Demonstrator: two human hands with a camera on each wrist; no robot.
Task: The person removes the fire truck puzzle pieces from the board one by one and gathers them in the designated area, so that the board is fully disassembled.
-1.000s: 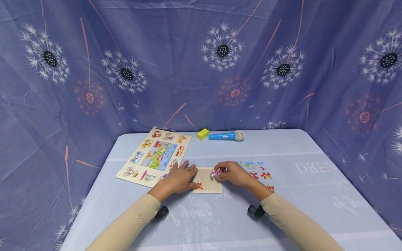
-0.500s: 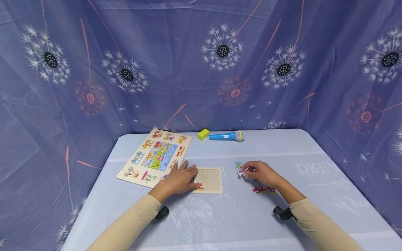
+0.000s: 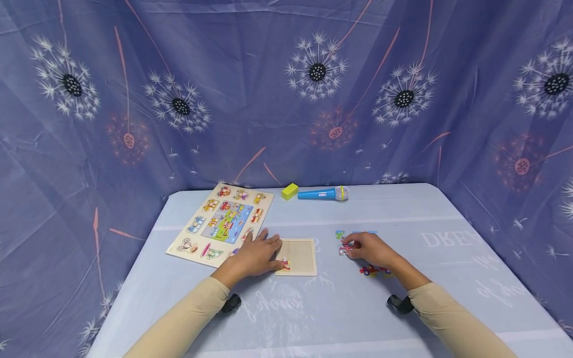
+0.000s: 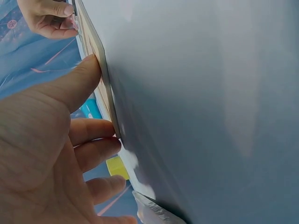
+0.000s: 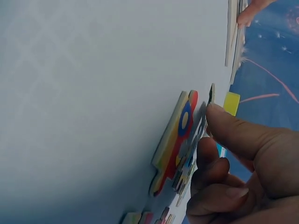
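Note:
My left hand (image 3: pixel 255 256) rests with fingers spread at the left side of a shallow wooden puzzle tray (image 3: pixel 302 256). Its thumb lies over the tray's lower left corner, on a jigsaw piece (image 3: pixel 286 265) placed there. In the left wrist view, the thumb (image 4: pixel 84 81) touches the tray's rim. My right hand (image 3: pixel 373 250) pinches a red-and-white jigsaw piece (image 3: pixel 344 250) between thumb and fingers, to the right of the tray. Seen edge-on in the right wrist view is the pinched piece (image 5: pixel 211 95). Loose jigsaw pieces (image 3: pixel 370 271) lie below that hand, which partly hides others.
A large wooden picture board (image 3: pixel 197 232) lies left of the tray, partly under my left hand. Farther back are a yellow block (image 3: pixel 289 191) and a blue toy microphone (image 3: pixel 320 194). A patterned curtain (image 3: pixel 250 99) hangs behind the table.
My right hand has carried the pinched piece from over the tray's upper right rightward to the loose pieces. Lately it has shifted only slightly. The left hand keeps its place.

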